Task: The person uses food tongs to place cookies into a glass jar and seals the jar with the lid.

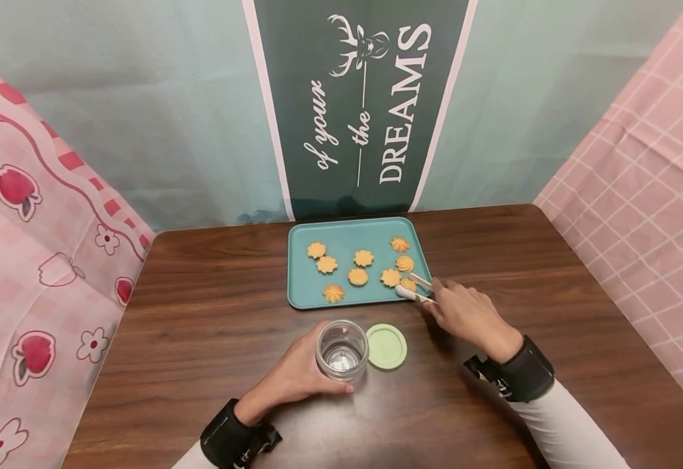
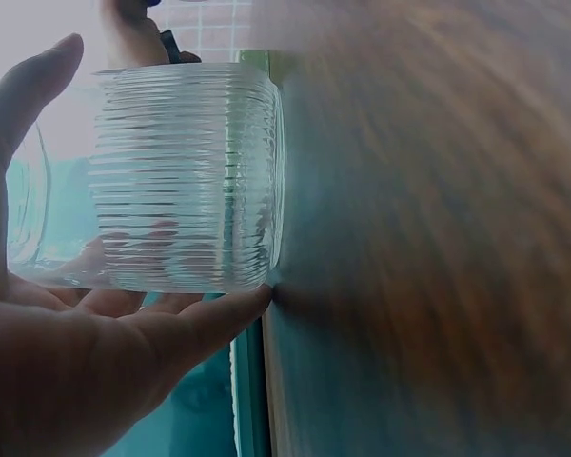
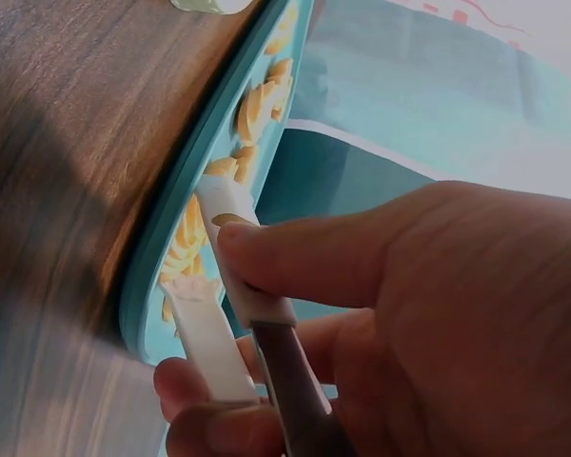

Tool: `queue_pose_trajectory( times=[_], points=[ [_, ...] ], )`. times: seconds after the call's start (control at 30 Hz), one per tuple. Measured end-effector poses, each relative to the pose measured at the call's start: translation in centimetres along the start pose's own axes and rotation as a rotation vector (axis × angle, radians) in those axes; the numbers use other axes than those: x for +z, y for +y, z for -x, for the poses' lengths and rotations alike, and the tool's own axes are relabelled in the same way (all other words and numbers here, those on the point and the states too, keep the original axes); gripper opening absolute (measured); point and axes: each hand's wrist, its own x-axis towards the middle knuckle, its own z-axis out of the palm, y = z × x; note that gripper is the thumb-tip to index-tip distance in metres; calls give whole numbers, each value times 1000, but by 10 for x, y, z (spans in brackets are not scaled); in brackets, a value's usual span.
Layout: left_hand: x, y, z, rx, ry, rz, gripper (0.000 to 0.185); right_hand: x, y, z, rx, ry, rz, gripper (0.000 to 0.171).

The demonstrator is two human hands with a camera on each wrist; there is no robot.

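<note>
My left hand (image 1: 299, 372) holds a clear glass jar (image 1: 342, 355) that stands on the table, thumb on the near side and fingers along the other. In the left wrist view the ribbed jar wall (image 2: 171, 181) shows with nothing inside. My right hand (image 1: 470, 314) grips a pair of tongs (image 1: 416, 296) with white tips. The tips reach over the tray's near right corner, one on either side of a swirled cookie (image 1: 408, 284). In the right wrist view the thumb presses one tong arm (image 3: 233, 248) and the fingers lie under the other.
A blue-green tray (image 1: 347, 233) with several golden cookies lies at the back of the wooden table (image 1: 212, 339). Right beside the jar is a light green round lid (image 1: 386, 346). A printed cloth backdrop (image 1: 353, 111) hangs behind the table, with pink cloths at both sides.
</note>
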Motion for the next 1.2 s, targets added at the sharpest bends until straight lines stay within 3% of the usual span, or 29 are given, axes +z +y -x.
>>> queue_pose_trajectory(
  times=[0.23, 0.8, 1.2],
  points=[
    [-1, 1, -1, -12, 6, 7, 89, 1, -6, -3, 31, -28, 17, 58],
    [-2, 0, -4, -29, 53, 16, 90, 4, -7, 0, -38, 108, 91, 39],
    [-2, -1, -9, -22, 81, -7, 89, 2, -7, 0, -46, 153, 100, 50]
  ],
)
